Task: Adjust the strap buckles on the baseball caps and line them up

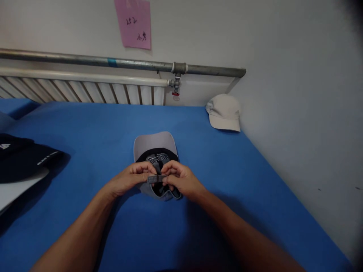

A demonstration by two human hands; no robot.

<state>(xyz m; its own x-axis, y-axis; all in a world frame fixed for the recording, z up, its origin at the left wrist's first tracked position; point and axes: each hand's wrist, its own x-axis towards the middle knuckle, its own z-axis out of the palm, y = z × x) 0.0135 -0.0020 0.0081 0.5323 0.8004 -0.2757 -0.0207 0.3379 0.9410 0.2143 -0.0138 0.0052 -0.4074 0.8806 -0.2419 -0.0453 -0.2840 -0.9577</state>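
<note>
A grey baseball cap (155, 141) lies upside down on the blue surface, its brim pointing away from me and its dark inside showing. Across the cap's rear opening runs a grey adjustment strap (153, 178) with a small buckle near its middle. My left hand (133, 175) pinches the strap's left part between thumb and fingers. On the other side, my right hand (181, 178) has its fingertips closed on the strap's right part, close to the buckle. The fingers partly hide the strap ends and the inside of the cap.
A beige cap (224, 111) rests at the far right corner against the wall. Dark caps (25, 158) lie at the left above a white brim (22, 187). Behind the blue surface (93, 121) are a radiator (99, 91), a metal pipe (79, 58) and a red-handled valve (176, 93).
</note>
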